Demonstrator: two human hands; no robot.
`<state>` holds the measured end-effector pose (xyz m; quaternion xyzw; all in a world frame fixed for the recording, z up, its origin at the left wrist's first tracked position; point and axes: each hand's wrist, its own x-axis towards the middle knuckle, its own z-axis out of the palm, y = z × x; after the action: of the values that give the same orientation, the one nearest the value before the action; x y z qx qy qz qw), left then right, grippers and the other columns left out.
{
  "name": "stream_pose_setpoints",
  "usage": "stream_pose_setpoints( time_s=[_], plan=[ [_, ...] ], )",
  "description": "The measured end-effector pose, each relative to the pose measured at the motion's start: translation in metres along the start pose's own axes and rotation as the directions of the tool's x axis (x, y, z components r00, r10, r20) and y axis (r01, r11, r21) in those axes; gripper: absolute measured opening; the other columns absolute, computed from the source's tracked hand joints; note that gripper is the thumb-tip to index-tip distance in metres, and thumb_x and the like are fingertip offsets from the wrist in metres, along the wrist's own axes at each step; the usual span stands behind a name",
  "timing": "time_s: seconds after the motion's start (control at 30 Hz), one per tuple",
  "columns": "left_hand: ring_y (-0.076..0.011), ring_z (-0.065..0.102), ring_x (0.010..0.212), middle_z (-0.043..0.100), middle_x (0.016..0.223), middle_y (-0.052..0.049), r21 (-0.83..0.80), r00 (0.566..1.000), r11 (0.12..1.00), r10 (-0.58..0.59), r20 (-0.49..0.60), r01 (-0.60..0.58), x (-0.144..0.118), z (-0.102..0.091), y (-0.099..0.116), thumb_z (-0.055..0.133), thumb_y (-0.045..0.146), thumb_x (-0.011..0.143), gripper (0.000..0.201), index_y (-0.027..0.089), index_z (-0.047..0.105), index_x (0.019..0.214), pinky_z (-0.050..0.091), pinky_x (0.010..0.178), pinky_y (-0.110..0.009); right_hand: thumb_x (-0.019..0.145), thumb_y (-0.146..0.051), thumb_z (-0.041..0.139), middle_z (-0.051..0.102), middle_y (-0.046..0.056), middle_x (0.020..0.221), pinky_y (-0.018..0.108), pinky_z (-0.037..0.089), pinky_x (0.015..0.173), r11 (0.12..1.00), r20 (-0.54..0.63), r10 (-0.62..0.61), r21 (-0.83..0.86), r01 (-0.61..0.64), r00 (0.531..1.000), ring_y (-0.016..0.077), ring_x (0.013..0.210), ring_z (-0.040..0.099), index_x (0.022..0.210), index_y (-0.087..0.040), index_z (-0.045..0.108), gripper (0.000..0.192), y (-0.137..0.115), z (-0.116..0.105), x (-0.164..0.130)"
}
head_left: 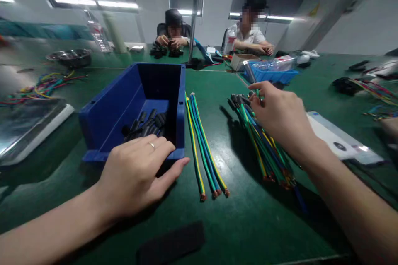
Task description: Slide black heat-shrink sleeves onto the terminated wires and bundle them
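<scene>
My left hand rests over the front lip of a blue plastic bin, thumb stretched out along the outside and fingertips partly hidden. Short black sleeves lie in a heap inside the bin. To its right, several cut wires, green, blue and yellow-green with bare copper ends, lie side by side on the table. My right hand is closed in a pinch on a green wire with a dark sleeve at its tip, above a bundle of wires with black sleeves on their far ends.
A dark flat object lies at the near edge. Phone-like white device right; tablet-like device left. Behind are a metal bowl, a light-blue tray and loose wires. Two people sit across the table.
</scene>
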<state>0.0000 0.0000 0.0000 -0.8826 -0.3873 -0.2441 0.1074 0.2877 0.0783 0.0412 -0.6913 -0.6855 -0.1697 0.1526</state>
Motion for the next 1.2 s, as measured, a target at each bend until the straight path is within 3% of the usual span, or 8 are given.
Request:
stream_pose_setpoints(
  time_s=[0.2, 0.37, 0.6, 0.7, 0.9, 1.0, 1.1, 1.2],
  plan=[
    [-0.0227, 0.055, 0.068, 0.058, 0.072, -0.003, 0.007, 1.0, 1.0, -0.015, 0.026, 0.015, 0.003, 0.001, 0.003, 0.043, 0.035, 0.101, 0.028, 0.019, 0.055, 0.082, 0.039, 0.062, -0.034, 0.091, -0.02, 0.041, 0.071, 0.019, 0.103, 0.037, 0.046, 0.073, 0.977, 0.229, -0.144, -0.122, 0.175, 0.963, 0.0323, 0.096, 0.066, 0.128, -0.011, 0.06, 0.042, 0.015, 0.03, 0.007],
    [-0.0288, 0.061, 0.074, 0.065, 0.082, -0.01, 0.127, 1.0, 0.992, 0.017, 0.017, -0.019, 0.005, -0.004, 0.008, 0.044, 0.035, 0.099, 0.028, 0.016, 0.059, 0.085, 0.046, 0.066, -0.041, 0.089, -0.015, 0.04, 0.071, 0.016, 0.105, 0.037, 0.046, 0.076, 0.968, 0.292, -0.187, -0.11, 0.227, 0.938, 0.0301, 0.095, 0.066, 0.117, -0.011, 0.066, 0.039, 0.019, 0.035, 0.008],
    [-0.0312, 0.069, 0.075, 0.072, 0.089, -0.014, 0.173, 0.995, 0.982, -0.087, 0.056, 0.077, 0.007, -0.008, 0.012, 0.033, 0.046, 0.101, 0.045, 0.014, 0.065, 0.092, 0.05, 0.063, -0.041, 0.094, -0.022, 0.041, 0.061, 0.021, 0.128, 0.05, 0.046, 0.089, 0.942, 0.106, -0.308, -0.108, 0.319, 0.946, 0.0392, 0.114, 0.055, 0.118, -0.008, 0.066, 0.038, 0.011, 0.027, 0.002],
    [-0.0268, 0.067, 0.067, 0.072, 0.08, -0.007, 0.103, 0.989, 0.99, -0.107, 0.098, 0.097, 0.006, -0.01, 0.011, 0.033, 0.048, 0.102, 0.045, 0.018, 0.064, 0.09, 0.046, 0.059, -0.037, 0.096, -0.023, 0.044, 0.063, 0.02, 0.125, 0.049, 0.046, 0.095, 0.89, 0.045, -0.456, 0.052, 0.454, 0.889, 0.0353, 0.116, 0.054, 0.117, -0.006, 0.066, 0.035, -0.002, 0.024, -0.004],
    [-0.0241, 0.062, 0.065, 0.066, 0.075, -0.003, 0.077, 0.995, 0.994, -0.082, 0.054, 0.077, 0.002, -0.002, 0.006, 0.037, 0.045, 0.102, 0.036, 0.02, 0.059, 0.089, 0.04, 0.06, -0.036, 0.1, -0.035, 0.045, 0.062, 0.013, 0.131, 0.044, 0.045, 0.105, 0.624, 0.05, -0.733, 0.447, 0.641, 0.678, 0.0256, 0.124, 0.052, 0.127, -0.011, 0.06, 0.039, -0.028, 0.023, -0.02],
    [-0.027, 0.065, 0.079, 0.069, 0.085, -0.006, 0.087, 0.999, 0.996, -0.032, 0.037, 0.028, 0.003, -0.003, 0.004, 0.041, 0.045, 0.101, 0.035, 0.019, 0.06, 0.09, 0.045, 0.07, -0.04, 0.097, -0.051, 0.046, 0.051, 0.014, 0.145, 0.046, 0.037, 0.114, 0.614, 0.083, -0.736, 0.501, 0.61, 0.672, 0.0262, 0.138, 0.042, 0.142, -0.01, 0.048, 0.061, -0.033, 0.02, -0.025],
    [-0.039, 0.059, 0.113, 0.07, 0.108, -0.012, 0.15, 0.998, 0.989, -0.013, 0.056, 0.004, 0.005, -0.008, 0.001, 0.047, 0.052, 0.096, 0.037, 0.019, 0.062, 0.093, 0.042, 0.092, -0.058, 0.09, -0.069, 0.046, 0.032, 0.015, 0.158, 0.047, 0.027, 0.12, 0.639, 0.183, -0.731, 0.523, 0.565, 0.657, 0.0276, 0.147, 0.027, 0.151, -0.008, 0.034, 0.087, -0.033, 0.017, -0.028],
    [-0.0398, 0.061, 0.114, 0.069, 0.118, -0.016, 0.145, 0.994, 0.989, -0.012, 0.108, -0.004, 0.006, -0.011, -0.003, 0.046, 0.051, 0.095, 0.037, 0.018, 0.062, 0.101, 0.048, 0.09, -0.059, 0.083, -0.077, 0.046, 0.019, 0.014, 0.161, 0.046, 0.017, 0.123, 0.641, 0.282, -0.745, 0.552, 0.533, 0.604, 0.0274, 0.15, 0.016, 0.153, -0.01, 0.03, 0.099, -0.032, 0.014, -0.03]
  ],
)
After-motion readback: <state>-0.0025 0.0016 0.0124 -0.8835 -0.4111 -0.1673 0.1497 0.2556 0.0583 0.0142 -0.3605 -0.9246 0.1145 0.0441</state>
